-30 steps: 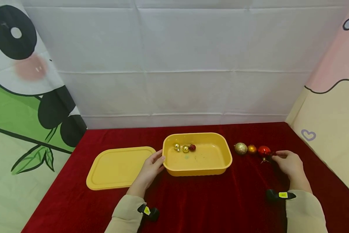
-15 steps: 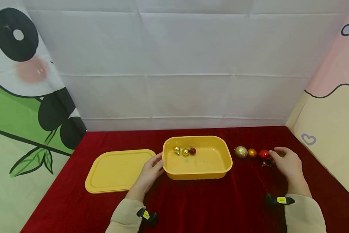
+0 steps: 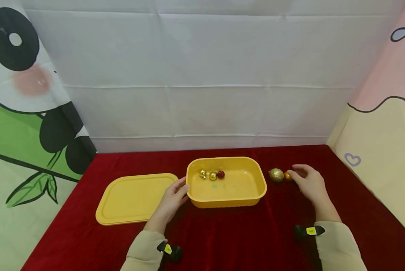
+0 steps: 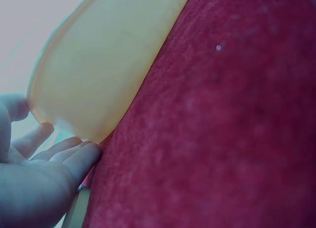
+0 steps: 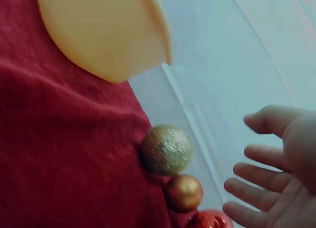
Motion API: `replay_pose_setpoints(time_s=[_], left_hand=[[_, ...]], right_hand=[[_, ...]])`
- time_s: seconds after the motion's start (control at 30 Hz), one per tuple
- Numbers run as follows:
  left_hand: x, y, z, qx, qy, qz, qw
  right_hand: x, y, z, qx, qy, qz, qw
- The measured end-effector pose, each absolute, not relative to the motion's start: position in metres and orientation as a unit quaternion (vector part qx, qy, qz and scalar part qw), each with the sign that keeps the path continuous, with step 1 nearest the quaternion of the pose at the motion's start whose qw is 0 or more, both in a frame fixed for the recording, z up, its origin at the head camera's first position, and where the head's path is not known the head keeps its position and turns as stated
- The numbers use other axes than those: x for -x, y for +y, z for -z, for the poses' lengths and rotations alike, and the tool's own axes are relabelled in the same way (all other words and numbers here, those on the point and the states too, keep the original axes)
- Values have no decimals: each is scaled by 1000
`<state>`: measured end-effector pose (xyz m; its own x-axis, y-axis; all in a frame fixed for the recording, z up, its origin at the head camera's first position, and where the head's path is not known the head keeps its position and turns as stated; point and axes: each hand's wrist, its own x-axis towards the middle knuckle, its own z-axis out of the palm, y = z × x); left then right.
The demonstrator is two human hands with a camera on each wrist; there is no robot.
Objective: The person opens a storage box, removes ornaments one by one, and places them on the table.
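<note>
My left hand point(image 3: 170, 201) touches the left end of a yellow plastic box point(image 3: 226, 203); in the left wrist view its fingertips lie against the outer wall. Inside the box are two small gold baubles point(image 3: 213, 175) and a dark red bauble point(image 3: 220, 174). Right of the box, a glittery gold bauble point(image 3: 276, 175) and a smaller orange-gold bauble point(image 3: 287, 176) lie in a row. My right hand point(image 3: 310, 184) is beside the orange-gold one, fingers extended and apart in the right wrist view. A shiny red bauble point(image 5: 210, 220) shows there, hidden by the hand in the head view.
A flat yellow lid point(image 3: 134, 199) lies left of the box, partly behind the left hand. Dark red cloth point(image 3: 219, 241) covers the table. A white cloth backdrop point(image 3: 202, 75) rises at the back, with printed side panels.
The right hand has moved left, from beyond the red bauble to the orange-gold one, covering the red bauble in the head view. The left hand stays at the box.
</note>
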<state>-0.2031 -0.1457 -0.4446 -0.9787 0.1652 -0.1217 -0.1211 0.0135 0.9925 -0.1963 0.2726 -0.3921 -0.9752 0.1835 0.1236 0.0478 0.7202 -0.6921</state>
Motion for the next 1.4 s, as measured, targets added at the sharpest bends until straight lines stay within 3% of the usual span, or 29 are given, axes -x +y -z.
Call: replay_pose_setpoints(time_s=[1.4], left_hand=[[202,-149,445,-29,700,-707,97]], right_hand=[[217,164,387,-80,-866,-489,61]])
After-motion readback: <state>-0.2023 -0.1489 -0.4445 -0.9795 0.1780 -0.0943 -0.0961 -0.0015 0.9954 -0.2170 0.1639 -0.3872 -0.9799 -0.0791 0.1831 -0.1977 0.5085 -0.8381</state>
